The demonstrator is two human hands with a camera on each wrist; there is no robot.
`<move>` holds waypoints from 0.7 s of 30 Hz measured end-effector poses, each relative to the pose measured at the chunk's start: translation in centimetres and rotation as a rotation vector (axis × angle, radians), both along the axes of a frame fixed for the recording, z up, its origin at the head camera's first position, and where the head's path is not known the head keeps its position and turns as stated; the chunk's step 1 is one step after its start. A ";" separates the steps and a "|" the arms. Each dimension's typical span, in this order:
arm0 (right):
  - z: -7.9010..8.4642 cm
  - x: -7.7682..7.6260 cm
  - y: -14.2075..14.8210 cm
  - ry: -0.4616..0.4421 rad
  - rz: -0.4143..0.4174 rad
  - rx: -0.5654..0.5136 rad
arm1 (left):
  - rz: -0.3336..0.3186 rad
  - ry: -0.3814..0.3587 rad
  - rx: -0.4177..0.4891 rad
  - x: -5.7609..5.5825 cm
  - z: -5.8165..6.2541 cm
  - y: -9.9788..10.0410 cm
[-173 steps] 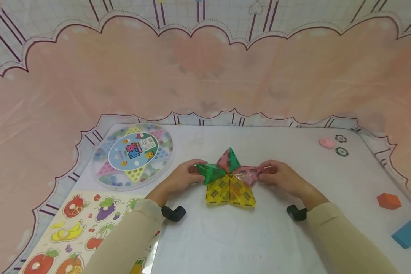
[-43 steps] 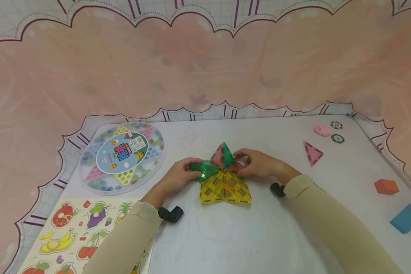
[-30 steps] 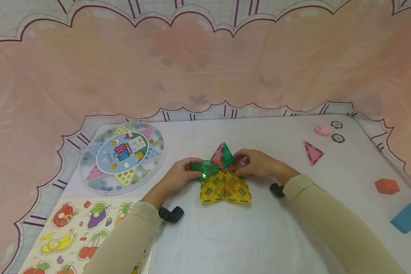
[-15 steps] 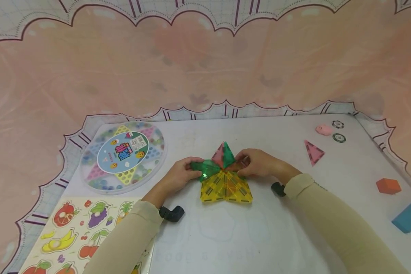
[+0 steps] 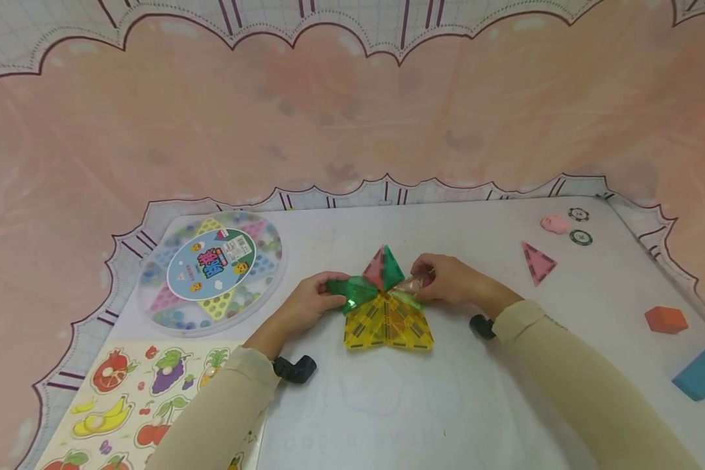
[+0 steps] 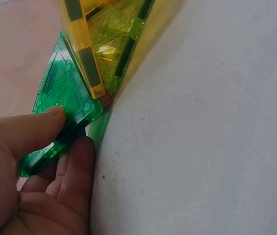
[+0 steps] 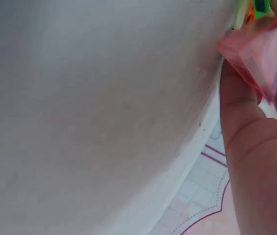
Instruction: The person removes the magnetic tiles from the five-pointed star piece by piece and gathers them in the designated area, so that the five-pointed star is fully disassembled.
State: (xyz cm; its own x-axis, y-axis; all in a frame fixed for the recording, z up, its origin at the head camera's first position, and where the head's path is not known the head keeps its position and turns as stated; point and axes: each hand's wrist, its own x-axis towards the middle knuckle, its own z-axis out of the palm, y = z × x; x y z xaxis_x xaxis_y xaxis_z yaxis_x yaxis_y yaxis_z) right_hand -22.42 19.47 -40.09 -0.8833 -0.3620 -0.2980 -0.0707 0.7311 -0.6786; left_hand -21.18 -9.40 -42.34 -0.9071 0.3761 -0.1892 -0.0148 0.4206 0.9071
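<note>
Head view: my left grip (image 5: 310, 303) pinches a green tile (image 5: 355, 292) on the left of the star of tiles (image 5: 388, 326), mid-worktop (image 5: 352, 405); my right grip (image 5: 451, 279) pinches a pink tile (image 5: 410, 284) opposite. Just changed — right grip shifted slightly outward, baring more pink; I judge that side unsettled. Versus the earliest frame: a loose pink triangle (image 5: 538, 263) now lies well apart, to the right.

Left wrist view: green tile held, inner corner just beside the yellow tiles (image 6: 106, 39).

Right wrist view: pink tile held — blurred, joins unclear.
</note>
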 end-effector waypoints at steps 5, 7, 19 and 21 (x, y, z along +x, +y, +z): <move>0.0 0.1 0.4 -0.002 -0.006 -0.030 | 0.002 0.010 -0.016 0.1 0.1 0.0; 0.1 0.1 0.5 -0.003 -0.024 -0.025 | -0.001 0.010 -0.014 0.1 0.0 0.0; 1.0 0.9 4.2 0.000 -0.119 -0.157 | -0.009 0.010 -0.007 0.1 -0.1 0.0; 1.1 1.1 5.2 0.018 -0.149 -0.132 | -0.008 0.012 -0.004 0.0 -0.1 -0.1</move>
